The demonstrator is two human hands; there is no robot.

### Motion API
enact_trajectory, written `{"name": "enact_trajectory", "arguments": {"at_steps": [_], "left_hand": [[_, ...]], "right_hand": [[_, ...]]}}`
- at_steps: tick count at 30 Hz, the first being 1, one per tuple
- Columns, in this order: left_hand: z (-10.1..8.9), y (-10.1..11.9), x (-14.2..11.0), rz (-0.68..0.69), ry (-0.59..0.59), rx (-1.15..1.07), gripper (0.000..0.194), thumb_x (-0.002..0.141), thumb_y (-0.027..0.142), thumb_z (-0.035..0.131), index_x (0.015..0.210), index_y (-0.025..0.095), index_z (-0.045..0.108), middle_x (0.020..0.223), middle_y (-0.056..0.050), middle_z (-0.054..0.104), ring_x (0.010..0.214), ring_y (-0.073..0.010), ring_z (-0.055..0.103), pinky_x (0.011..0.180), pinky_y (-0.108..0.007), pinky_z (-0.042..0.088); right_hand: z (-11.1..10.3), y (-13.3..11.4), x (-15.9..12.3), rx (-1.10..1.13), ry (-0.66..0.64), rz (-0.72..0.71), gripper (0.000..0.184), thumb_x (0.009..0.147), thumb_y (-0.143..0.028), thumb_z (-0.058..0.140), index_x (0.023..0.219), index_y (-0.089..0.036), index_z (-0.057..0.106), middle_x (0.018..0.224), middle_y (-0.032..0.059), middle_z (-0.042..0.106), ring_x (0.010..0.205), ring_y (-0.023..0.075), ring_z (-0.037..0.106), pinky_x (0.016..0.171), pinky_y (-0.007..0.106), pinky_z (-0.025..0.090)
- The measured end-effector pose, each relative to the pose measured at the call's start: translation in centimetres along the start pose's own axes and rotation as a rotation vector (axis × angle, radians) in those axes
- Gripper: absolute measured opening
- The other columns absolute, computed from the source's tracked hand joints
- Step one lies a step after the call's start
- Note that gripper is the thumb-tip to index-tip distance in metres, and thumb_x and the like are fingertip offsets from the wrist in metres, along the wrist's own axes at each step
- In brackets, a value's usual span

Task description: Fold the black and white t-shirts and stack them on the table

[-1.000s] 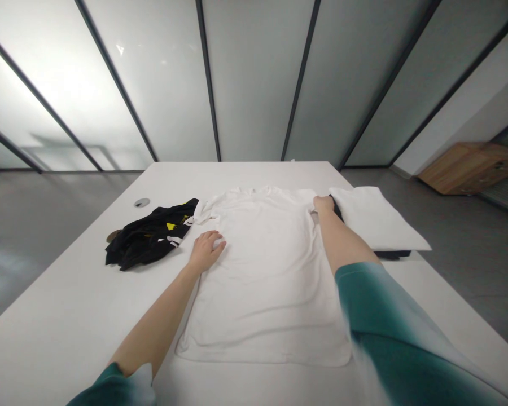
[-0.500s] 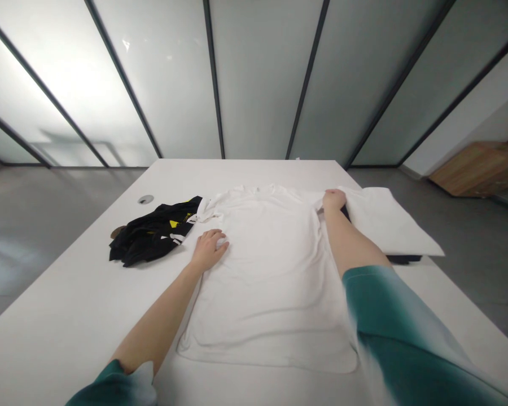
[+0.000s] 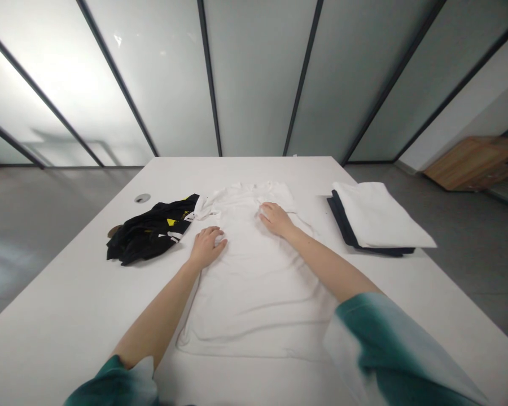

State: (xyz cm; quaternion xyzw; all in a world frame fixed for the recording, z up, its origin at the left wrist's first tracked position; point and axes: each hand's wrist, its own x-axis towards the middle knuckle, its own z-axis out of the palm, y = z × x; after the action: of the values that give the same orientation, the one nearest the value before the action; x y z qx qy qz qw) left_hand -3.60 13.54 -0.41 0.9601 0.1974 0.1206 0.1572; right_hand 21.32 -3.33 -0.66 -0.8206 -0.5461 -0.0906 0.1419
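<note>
A white T-shirt [image 3: 254, 293] lies spread on the white table in front of me, its collar at the far end and its hem towards me. My left hand [image 3: 208, 246] rests open on the shirt's left edge, below the left sleeve. On the upper chest lies my right hand [image 3: 275, 219], palm down with the fingers stretched over the cloth. Around it the shirt's upper right part is turned inward, making that side narrower. My right forearm covers some of the right edge.
A crumpled black garment [image 3: 152, 231] with yellow and white print lies to the left. Folded white cloth [image 3: 383, 214] sits on folded dark cloth [image 3: 342, 220] at the right. The table [image 3: 68, 316] has a round grommet [image 3: 143, 198]. Beyond it stands a frosted glass wall [image 3: 254, 79].
My right hand has moved left from the sleeve side onto the chest, and the shirt's upper right part has come inward. The folded stack is uncovered. My left hand stays put.
</note>
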Motion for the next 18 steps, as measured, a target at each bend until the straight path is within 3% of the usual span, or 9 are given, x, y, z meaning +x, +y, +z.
{"name": "enact_trajectory", "arguments": {"at_steps": [3,6,8,11,15,18], "left_hand": [[0.1,-0.1,0.0,0.007,0.016,-0.004,0.032,0.09,0.039,0.052,0.113,0.023,0.068,0.13,-0.011,0.062,0.124,-0.0305,0.054,0.102,-0.047,0.044],[0.1,-0.1,0.0,0.01,0.014,-0.008,0.032,0.089,0.039,0.052,0.112,0.023,0.068,0.13,-0.011,0.062,0.124,-0.0305,0.054,0.102,-0.047,0.044],[0.1,0.0,0.1,0.008,0.006,-0.008,0.033,0.089,0.039,0.052,0.113,0.022,0.068,0.13,-0.012,0.062,0.124,-0.031,0.054,0.102,-0.048,0.044],[0.1,0.0,0.1,0.01,0.004,-0.001,0.033,0.089,0.039,0.052,0.114,0.022,0.067,0.13,-0.012,0.062,0.124,-0.0313,0.054,0.102,-0.048,0.044],[0.2,-0.1,0.1,0.017,0.01,0.0,0.032,0.089,0.038,0.054,0.113,0.023,0.067,0.13,-0.012,0.062,0.122,-0.0312,0.055,0.101,-0.049,0.045],[0.3,-0.1,0.1,0.02,0.023,-0.014,0.03,0.088,0.038,0.055,0.112,0.024,0.067,0.128,-0.011,0.063,0.122,-0.0314,0.055,0.101,-0.049,0.045]], "right_hand": [[-0.2,2.3,0.9,-0.024,0.086,0.234,0.049,0.099,-0.037,0.036,0.137,-0.01,0.055,0.144,0.0193,0.053,0.135,0.031,0.045,0.113,0.046,0.032],[0.0,5.1,1.3,0.0,-0.086,0.406,0.057,0.098,-0.046,0.037,0.144,-0.012,0.049,0.152,0.019,0.044,0.142,0.0337,0.037,0.115,0.05,0.029],[0.3,6.5,0.8,0.039,-0.182,0.394,0.061,0.099,-0.05,0.035,0.147,-0.014,0.046,0.155,0.017,0.041,0.145,0.0317,0.035,0.116,0.048,0.029],[0.4,7.6,-0.7,0.018,-0.1,0.329,0.062,0.1,-0.05,0.028,0.147,-0.013,0.046,0.156,0.0169,0.039,0.145,0.0298,0.034,0.117,0.046,0.029],[-0.1,7.3,-3.5,-0.039,-0.174,0.28,0.065,0.098,-0.057,0.032,0.146,-0.016,0.048,0.157,0.0169,0.039,0.145,0.0342,0.033,0.116,0.052,0.028],[-0.8,6.7,-5.2,-0.026,-0.192,0.288,0.072,0.096,-0.061,0.033,0.153,-0.018,0.037,0.161,0.0166,0.031,0.148,0.0352,0.028,0.117,0.054,0.027]]}}
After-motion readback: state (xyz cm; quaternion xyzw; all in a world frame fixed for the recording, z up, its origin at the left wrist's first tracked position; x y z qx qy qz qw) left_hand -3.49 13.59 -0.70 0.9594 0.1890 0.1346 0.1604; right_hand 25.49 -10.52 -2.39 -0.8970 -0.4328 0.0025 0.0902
